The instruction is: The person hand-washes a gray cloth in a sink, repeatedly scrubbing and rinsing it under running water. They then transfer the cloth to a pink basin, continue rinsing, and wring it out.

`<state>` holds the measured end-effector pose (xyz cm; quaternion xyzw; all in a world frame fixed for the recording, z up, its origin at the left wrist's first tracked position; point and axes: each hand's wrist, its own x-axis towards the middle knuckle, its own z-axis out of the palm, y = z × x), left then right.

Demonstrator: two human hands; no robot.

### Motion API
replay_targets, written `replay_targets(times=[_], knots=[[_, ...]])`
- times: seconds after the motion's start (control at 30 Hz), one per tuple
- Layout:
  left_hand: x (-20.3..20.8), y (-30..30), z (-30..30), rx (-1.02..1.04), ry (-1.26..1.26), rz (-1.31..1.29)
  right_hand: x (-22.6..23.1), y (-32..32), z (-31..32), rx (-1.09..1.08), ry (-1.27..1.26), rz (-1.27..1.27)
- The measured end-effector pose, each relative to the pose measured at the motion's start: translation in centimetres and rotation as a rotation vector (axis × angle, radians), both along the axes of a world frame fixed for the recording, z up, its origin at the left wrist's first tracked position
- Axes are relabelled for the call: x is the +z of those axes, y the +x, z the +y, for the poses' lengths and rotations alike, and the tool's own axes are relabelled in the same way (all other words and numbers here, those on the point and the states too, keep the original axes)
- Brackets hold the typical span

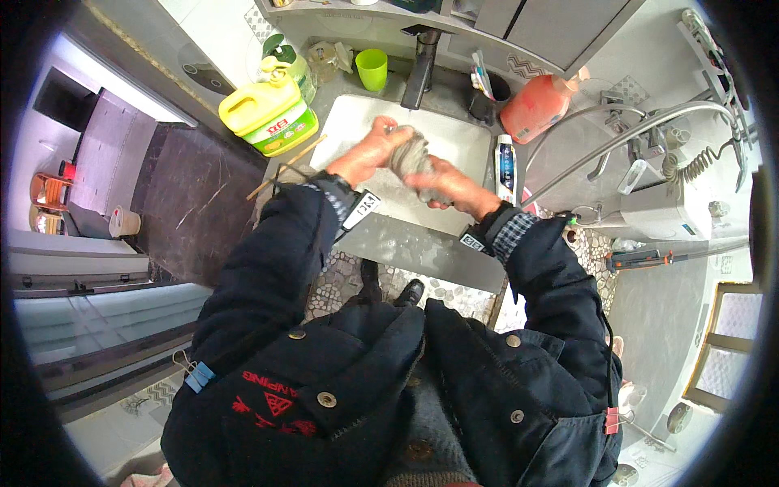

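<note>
A bunched grey cloth (412, 157) is held between my two hands above the white sink basin (349, 122). My left hand (375, 148) is closed on the upper left part of the cloth. Lower and to the right, my right hand (456, 187) is wrapped round its other end. The dark faucet (420, 69) rises behind the basin, apart from the cloth. Whether water is running from it I cannot tell.
Left of the basin stand a yellow jug (268, 118) and a thin wooden stick (284, 168). A green cup (372, 70) and a dark toothbrush holder (480, 105) are at the back. On the right are a pink bottle (531, 107), a toothpaste tube (505, 169) and a shower hose (600, 154).
</note>
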<state>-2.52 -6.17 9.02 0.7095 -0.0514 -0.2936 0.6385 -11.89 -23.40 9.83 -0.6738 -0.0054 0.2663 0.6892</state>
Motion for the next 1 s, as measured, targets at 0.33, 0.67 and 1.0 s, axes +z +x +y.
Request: replay_targets(times=[0.33, 0.67, 1.0], knots=[[0.6, -0.7, 0.2, -0.231, -1.169, 0.428, 1.2, -1.8, 0.0, -0.020, 1.096, 0.647], [2.2, -0.8, -0.5, -0.087, -0.443, 0.200, 4.1, -2.1, 0.4, -0.057, 0.109, 0.225], [-2.4, 0.0, -1.9, -0.083, 0.065, -0.203, 0.0, 0.0, 2.1, 0.085, -0.452, -0.064]])
